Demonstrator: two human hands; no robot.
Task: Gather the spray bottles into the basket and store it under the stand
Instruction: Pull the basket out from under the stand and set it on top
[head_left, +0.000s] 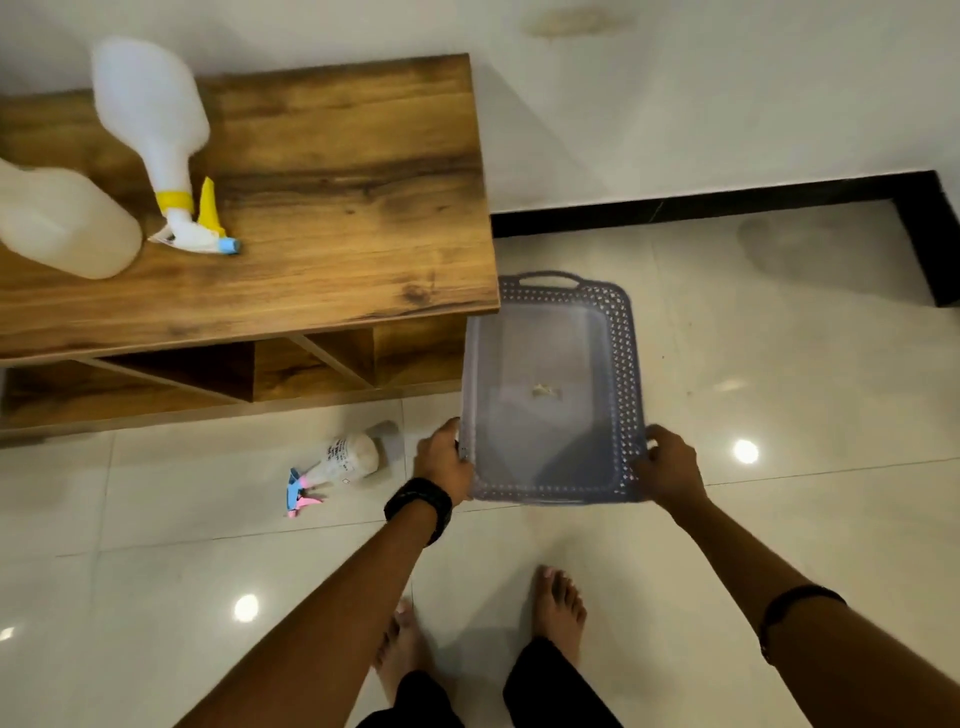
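I hold a grey perforated basket over the floor, just right of the wooden stand. My left hand grips its near left corner and my right hand its near right corner. The basket holds only a small scrap. A white spray bottle with a yellow trigger lies on the stand top. Beside it, at the left edge, lies a second white bottle, its head out of view. A small spray bottle with a pink and blue trigger lies on the floor in front of the stand.
The stand has open compartments below its top, divided by slanted panels. A black skirting strip runs along the wall at the right. My bare feet stand on the glossy tiled floor below the basket.
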